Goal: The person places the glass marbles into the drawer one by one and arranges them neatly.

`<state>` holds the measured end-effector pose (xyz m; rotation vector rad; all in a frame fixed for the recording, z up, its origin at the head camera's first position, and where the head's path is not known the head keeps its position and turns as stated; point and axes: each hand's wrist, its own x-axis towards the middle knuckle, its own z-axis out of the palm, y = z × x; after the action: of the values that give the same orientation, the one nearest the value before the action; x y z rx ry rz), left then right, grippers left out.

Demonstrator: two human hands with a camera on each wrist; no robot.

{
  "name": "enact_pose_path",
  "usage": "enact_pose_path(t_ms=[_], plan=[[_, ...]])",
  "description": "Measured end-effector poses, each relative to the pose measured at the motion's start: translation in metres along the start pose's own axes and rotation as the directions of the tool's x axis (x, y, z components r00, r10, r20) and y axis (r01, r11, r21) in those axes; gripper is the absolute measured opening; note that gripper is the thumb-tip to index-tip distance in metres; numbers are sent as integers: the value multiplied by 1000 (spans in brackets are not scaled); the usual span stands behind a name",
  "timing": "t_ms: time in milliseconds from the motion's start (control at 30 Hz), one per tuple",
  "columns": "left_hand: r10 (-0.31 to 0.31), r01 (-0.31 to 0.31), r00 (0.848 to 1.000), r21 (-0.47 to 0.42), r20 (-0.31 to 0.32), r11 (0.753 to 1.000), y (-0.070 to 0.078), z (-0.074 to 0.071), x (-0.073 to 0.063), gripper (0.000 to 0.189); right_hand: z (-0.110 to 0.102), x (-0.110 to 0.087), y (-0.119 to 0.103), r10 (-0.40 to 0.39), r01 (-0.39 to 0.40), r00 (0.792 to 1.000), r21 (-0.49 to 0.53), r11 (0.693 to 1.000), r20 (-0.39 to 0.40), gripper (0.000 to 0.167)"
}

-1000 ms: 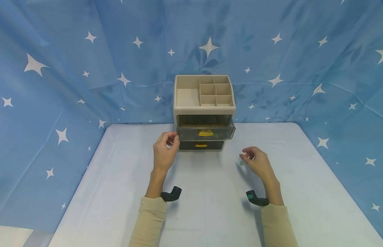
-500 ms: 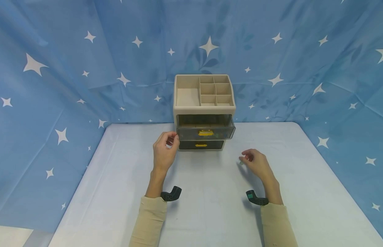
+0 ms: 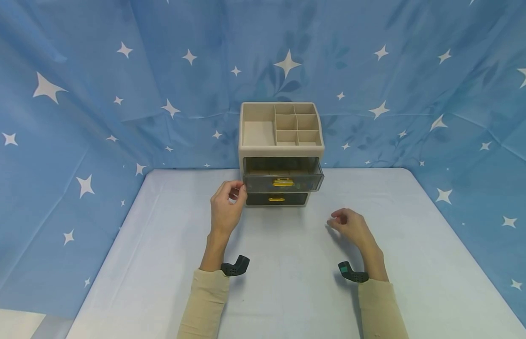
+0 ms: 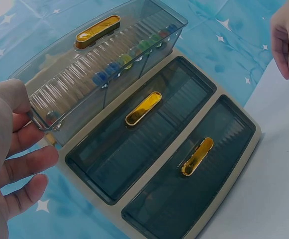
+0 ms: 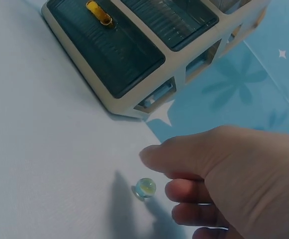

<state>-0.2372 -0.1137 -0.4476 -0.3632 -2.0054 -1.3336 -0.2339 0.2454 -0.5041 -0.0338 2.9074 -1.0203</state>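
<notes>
My left hand [image 3: 226, 209] pinches the front left corner of a clear grey drawer [image 4: 134, 74] with a gold handle, pulled out of a beige organizer box [image 3: 281, 150]. A row of several coloured marbles [image 4: 126, 61] lies inside that drawer. On the white table, a clear marble [image 5: 145, 188] with a yellow-green tint sits beside my right hand [image 5: 234, 179]. The thumb and bent fingers of that hand are spread around the marble's near side, with a gap to it in the right wrist view. In the head view the hand hides the marble.
Below the pulled-out drawer, another drawer front [image 3: 277, 199] with a gold handle is closed. Divided compartments [image 3: 297, 123] form the organizer's top. A blue star-patterned curtain [image 3: 182, 84] hangs behind and beside the white table [image 3: 284, 273].
My right hand has lowered slightly toward the near side and left, and its fingers now cover the marble in the head view. The left hand and drawer stay in place.
</notes>
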Motion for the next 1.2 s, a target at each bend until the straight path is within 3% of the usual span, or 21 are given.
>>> enact_pose_path(t_ms=[400,1200], plan=[[0,0,1000,5,4,1000,0,0,0,10,3,0,3,38,-38,998,2,999,44,36],[-11,11,1000,5,16,1000,-1,-1,1,11,5,3,6,26,-23,997,-47,999,67,28]])
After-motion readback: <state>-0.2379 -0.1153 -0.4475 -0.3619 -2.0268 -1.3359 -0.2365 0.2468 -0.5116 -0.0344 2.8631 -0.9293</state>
